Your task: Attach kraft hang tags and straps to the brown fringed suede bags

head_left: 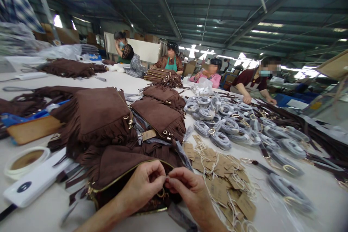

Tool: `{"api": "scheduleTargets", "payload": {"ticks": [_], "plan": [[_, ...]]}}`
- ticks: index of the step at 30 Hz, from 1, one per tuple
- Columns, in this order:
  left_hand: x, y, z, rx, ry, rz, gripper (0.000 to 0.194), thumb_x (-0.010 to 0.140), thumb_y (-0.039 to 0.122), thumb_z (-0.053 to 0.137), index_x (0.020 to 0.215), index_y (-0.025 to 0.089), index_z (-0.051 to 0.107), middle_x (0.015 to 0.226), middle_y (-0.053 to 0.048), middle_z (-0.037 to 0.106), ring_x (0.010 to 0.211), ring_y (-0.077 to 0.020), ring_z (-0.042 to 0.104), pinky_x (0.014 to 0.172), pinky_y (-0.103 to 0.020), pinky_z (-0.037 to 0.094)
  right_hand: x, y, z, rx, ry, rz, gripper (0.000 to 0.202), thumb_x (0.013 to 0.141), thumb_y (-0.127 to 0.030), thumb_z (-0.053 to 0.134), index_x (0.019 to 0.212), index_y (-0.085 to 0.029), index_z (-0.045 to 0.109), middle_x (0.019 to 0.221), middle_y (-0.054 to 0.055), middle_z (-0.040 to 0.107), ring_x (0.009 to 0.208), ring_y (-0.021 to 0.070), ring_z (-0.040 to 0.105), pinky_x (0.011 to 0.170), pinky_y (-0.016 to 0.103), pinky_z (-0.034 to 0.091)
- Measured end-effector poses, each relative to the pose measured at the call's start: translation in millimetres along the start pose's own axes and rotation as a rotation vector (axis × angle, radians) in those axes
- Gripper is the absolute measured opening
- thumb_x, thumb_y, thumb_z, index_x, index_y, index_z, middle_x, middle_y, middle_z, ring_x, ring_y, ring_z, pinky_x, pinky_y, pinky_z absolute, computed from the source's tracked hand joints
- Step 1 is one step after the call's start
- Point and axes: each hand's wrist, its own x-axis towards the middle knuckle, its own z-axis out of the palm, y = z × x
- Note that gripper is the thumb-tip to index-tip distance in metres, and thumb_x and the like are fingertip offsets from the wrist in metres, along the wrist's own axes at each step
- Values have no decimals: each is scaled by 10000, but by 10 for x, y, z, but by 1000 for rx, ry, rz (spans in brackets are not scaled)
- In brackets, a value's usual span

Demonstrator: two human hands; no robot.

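At left lies a white ring-shaped roll (11,165); just beside it, a white oblong device (36,179); next, a dark-brown suede fringed bag (116,165) lies with its gold zip (130,166) open; over its mouth the left hand (148,179) and right hand (187,188) meet, fingertips pinched closed, anything gripped too small to tell; rightward, heaped tan cardboard tags (217,190) with white strings (210,165).

Dark-brown fringed bag, open (119,161): suede-like cloth, matt, fringe likewise. Gold-coloured toothed zip (161,210): metal, glossy. Flat tan rectangular tags (247,204): paper or card, matt, smooth. White looped strings (212,171): fibre cord, dull. Grey coiled bundles (221,140): plastic-wrapped, shiny, wrinkled. White oblong device (43,172): smooth plastic, slight sheen. White tabletop (119,82): smooth, low gloss.
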Motion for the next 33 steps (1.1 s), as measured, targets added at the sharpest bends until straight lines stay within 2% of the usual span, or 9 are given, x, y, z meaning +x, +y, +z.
{"api": "scheduleTargets", "payload": {"ticks": [8,16,23,33], "plan": [[-4,52,1,11,19,6,107,732,204,488,647,165,541,608,22,532,582,-113,458,531,-203,336,4,-58,1,53,35,33,375,712,-565,787,767,-198,732,673,20,740,651,171,706,599,218,560],[-1,21,37,-9,24,8,120,754,206,506,651,163,548,617,22,534,590,-112,461,538,-198,344,21,-3,2,78,22,47,356,732,-541,786,798,-195,732,689,12,735,661,158,707,595,205,558],[8,45,24,13,27,-5,112,738,214,498,647,163,540,609,25,514,582,-110,440,524,-202,319,39,-50,16,176,67,108,434,626,-563,848,751,-166,721,643,25,732,610,158,710,567,205,558],[5,46,30,-2,35,0,104,727,215,513,636,168,533,607,22,516,580,-111,444,525,-199,324,42,-65,26,174,73,132,453,602,-576,853,739,-167,715,622,24,731,598,158,707,569,217,562]]}}
